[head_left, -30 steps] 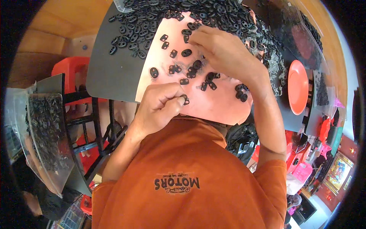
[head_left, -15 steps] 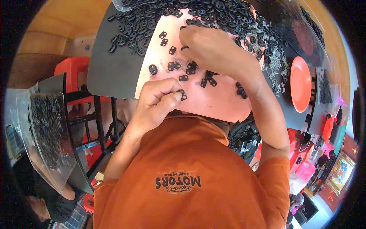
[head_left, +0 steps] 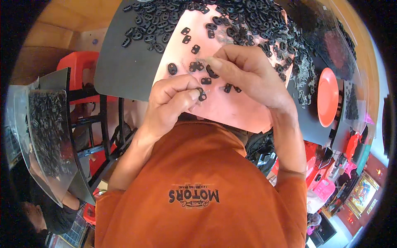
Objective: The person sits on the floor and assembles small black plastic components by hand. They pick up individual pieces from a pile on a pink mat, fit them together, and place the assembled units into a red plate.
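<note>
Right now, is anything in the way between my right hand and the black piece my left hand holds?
Nothing visible blocks your right hand from the small black piece in your left hand. A loose black piece shows in the gap, but seems to lie flat on the pink sheet.

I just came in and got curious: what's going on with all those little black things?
A person in an orange shirt is busy at a pink sheet. The left hand pinches a small black piece over the near part of the sheet. The right hand is at another dark piece; I can't tell if it's gripped. More pieces lie scattered on the sheet, and a big pile is at its far end.
</note>
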Motion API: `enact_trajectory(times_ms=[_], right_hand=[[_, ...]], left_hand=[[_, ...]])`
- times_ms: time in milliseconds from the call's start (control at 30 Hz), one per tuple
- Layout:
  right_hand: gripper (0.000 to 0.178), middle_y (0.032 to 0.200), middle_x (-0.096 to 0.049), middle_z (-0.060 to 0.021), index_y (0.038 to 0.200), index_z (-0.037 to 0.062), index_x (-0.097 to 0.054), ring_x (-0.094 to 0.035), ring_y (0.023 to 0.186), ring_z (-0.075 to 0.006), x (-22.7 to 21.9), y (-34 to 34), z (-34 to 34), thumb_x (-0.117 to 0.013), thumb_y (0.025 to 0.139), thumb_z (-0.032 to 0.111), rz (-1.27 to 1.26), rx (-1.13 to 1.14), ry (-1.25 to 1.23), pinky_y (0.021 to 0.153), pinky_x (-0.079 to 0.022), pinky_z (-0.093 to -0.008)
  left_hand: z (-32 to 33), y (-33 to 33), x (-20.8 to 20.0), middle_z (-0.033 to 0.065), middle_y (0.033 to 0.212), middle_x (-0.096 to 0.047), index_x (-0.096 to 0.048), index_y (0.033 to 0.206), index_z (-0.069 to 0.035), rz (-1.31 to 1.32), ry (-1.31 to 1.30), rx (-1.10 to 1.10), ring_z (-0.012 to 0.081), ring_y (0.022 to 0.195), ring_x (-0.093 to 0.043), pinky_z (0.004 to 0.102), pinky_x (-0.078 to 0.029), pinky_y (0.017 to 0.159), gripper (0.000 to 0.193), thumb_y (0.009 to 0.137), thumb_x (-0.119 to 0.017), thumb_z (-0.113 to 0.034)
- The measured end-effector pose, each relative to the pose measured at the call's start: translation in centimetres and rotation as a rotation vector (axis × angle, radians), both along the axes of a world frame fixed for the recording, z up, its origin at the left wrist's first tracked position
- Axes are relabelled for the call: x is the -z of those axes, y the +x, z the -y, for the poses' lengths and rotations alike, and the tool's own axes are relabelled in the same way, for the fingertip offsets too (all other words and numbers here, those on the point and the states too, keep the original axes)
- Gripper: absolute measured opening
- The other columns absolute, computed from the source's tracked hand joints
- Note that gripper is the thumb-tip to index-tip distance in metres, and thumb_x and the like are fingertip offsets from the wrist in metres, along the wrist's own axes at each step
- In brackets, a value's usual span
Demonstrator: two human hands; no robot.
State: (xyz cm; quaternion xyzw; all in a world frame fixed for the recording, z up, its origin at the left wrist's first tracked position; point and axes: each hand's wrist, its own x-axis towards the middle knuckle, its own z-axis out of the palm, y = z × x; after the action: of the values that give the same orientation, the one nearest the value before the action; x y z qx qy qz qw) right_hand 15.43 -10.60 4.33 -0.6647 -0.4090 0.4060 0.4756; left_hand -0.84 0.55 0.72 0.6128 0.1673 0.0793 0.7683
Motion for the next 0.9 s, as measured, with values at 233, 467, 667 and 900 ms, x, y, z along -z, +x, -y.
enact_trajectory(times_ms=[233,467,667,900], right_hand=[[0.031,0.061,-0.044,0.0074,0.077,0.0013,-0.062,-0.036,0.058,-0.0021,1.5,-0.5,0.8,-0.057,0.091,0.028,-0.113,-0.036,0.026,0.048,-0.029,-0.0215],[0.024,0.065,-0.049,0.0066,0.084,0.0001,-0.063,-0.040,0.061,-0.0016,1.1,-0.7,1.4,-0.056,0.091,0.023,-0.117,-0.051,0.003,0.053,-0.033,-0.0193],[0.026,0.062,-0.045,0.0063,0.078,0.0009,-0.061,-0.038,0.059,-0.0021,1.0,-0.9,1.6,-0.055,0.091,0.023,-0.074,-0.040,0.059,0.050,-0.031,-0.0213],[0.026,0.063,-0.046,0.0060,0.077,0.0013,-0.058,-0.039,0.059,-0.0016,1.0,-0.9,2.3,-0.055,0.092,0.023,-0.045,-0.049,0.059,0.051,-0.032,-0.0195]], left_hand=[[0.0,0.1,-0.1,0.0024,0.071,-0.054,-0.059,0.079,0.002,-0.008,-0.075,-0.027,0.0081,0.057,-0.047,0.0211,-0.037,0.051,0.022,0.076,-0.053,-0.019],[0.1,0.1,0.1,0.0024,0.069,-0.054,-0.059,0.078,0.001,-0.005,-0.009,-0.030,0.0073,0.057,-0.047,0.0193,-0.036,0.049,0.021,0.076,-0.053,-0.019],[0.3,0.0,0.0,-0.0007,0.065,-0.053,-0.061,0.078,0.001,0.020,-0.022,-0.047,0.0050,0.057,-0.046,0.0201,-0.036,0.051,0.016,0.082,-0.049,-0.009],[0.8,0.3,0.0,-0.0009,0.064,-0.052,-0.060,0.076,0.001,0.006,-0.010,-0.057,0.0039,0.056,-0.042,0.0190,-0.033,0.049,0.014,0.081,-0.048,-0.007]])
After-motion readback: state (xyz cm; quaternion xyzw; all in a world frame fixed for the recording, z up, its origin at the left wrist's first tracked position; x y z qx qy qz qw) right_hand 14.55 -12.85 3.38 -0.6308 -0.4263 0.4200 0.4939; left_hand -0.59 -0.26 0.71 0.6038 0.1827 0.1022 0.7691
